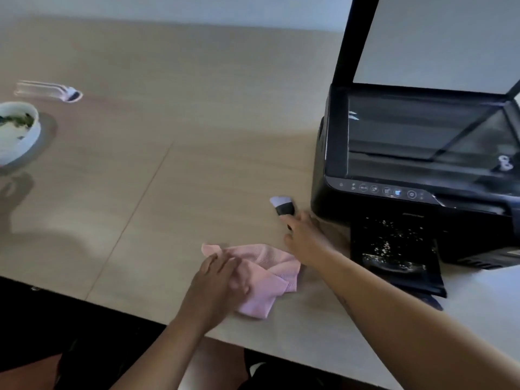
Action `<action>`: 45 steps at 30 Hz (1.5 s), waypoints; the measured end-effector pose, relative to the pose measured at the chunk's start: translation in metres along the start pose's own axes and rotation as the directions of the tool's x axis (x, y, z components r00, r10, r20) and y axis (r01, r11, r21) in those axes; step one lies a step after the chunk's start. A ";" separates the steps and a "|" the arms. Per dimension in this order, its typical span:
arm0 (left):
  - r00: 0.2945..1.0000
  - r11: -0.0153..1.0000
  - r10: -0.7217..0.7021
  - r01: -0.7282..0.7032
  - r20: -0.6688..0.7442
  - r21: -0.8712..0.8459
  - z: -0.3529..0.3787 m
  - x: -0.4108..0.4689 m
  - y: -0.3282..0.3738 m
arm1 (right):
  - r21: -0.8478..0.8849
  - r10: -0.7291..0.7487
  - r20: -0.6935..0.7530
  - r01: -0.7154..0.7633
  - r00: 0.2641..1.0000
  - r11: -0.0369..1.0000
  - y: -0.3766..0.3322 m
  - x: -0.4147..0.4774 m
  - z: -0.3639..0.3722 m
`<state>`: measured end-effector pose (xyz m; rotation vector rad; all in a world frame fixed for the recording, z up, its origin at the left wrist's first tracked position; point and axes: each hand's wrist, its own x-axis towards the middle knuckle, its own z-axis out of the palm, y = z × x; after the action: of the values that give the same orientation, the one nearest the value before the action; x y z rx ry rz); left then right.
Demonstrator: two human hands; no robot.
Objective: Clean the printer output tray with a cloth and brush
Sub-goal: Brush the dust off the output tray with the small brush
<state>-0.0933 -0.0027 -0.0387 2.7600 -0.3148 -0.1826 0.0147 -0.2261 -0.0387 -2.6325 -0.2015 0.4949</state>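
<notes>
A black printer [394, 170] stands at the right of the table with its scanner lid raised. Its output tray [394, 246] sticks out toward me and is speckled with pale crumbs. A pink cloth [270, 271] lies crumpled on the table left of the tray. My left hand [222, 280] rests flat on the cloth's left part. A small brush [281, 205] with pale bristles and a dark handle lies beside the printer's front left corner. My right hand [304, 237] is on the brush handle, fingers curling around its near end, the grip partly hidden.
A white bowl [17, 130] with green scraps sits at the far left edge. A pale clear object [47, 91] lies behind it. The beige table [168, 164] has a seam running diagonally; its front edge [126, 311] is close to my body.
</notes>
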 end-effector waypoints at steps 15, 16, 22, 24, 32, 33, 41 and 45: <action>0.890 0.929 0.303 -0.356 -0.341 -0.104 -0.087 0.151 0.072 | 0.351 0.257 -0.458 -0.092 0.851 0.932 0.026 -0.087 -0.047; 0.867 0.906 0.350 -0.409 -0.353 -0.105 -0.087 0.159 0.090 | 0.352 0.289 -0.477 -0.120 0.830 0.928 0.037 -0.099 -0.053; 0.777 0.810 0.521 -0.580 -0.353 -0.082 -0.064 0.186 0.178 | 0.377 0.483 -0.563 -0.312 0.670 0.872 0.111 -0.147 -0.069; 0.803 0.844 0.480 -0.533 -0.353 -0.065 -0.063 0.200 0.194 | 0.403 0.523 -0.547 -0.342 0.654 0.849 0.132 -0.163 -0.067; 0.899 0.925 0.369 -0.381 -0.234 -0.003 -0.052 0.246 0.222 | 0.426 0.465 -0.614 -0.228 0.638 0.875 0.164 -0.167 -0.064; 0.908 0.934 0.344 -0.357 -0.238 -0.012 -0.050 0.248 0.222 | 0.413 0.446 -0.633 -0.211 0.633 0.886 0.166 -0.163 -0.065; 0.922 0.956 0.292 -0.292 -0.252 0.041 -0.048 0.247 0.226 | 0.179 0.147 -0.625 -0.043 0.767 0.983 0.169 -0.143 -0.060; 0.924 0.957 0.289 -0.283 -0.249 0.059 -0.046 0.248 0.226 | 0.051 0.033 -0.589 -0.004 0.808 0.999 0.163 -0.153 -0.055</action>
<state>0.1100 -0.2528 0.0645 2.6766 -0.6450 0.2518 -0.0964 -0.4271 -0.0203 -2.5986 0.0379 -0.3293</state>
